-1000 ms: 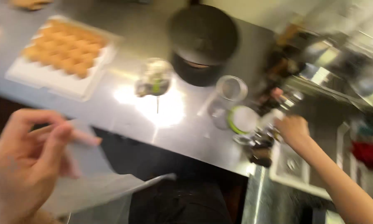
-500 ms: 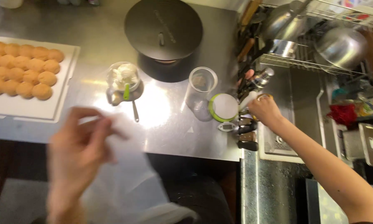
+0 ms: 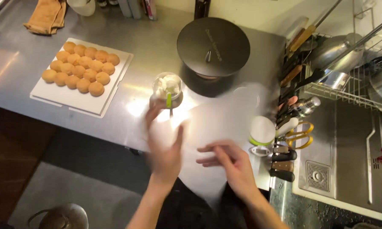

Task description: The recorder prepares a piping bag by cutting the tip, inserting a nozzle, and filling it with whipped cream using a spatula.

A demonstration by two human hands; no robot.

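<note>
- Nearest the camera, the person's right hand (image 3: 231, 163) lies flat on a translucent white sheet (image 3: 212, 135), fingers stretched out and slightly spread, pointing left.
- Just to its left, the left hand (image 3: 165, 146) is at the sheet's left edge, fingers open and pointing up; motion blur makes it hard to tell whether it grips the sheet or only touches it.
- The sheet itself sits over the near edge of the steel counter (image 3: 25, 80), between the two hands, its far part blurred.
- Right of the sheet: a white round container with a green rim (image 3: 262, 130), then yellow-handled scissors (image 3: 299, 135).
- Further back, a small glass jar (image 3: 167, 87) with white contents, just beyond the left hand.
- Far left, a white tray (image 3: 76, 99) of round golden buns (image 3: 82, 68).
- Farthest, a dark round lid (image 3: 213, 46).
</note>
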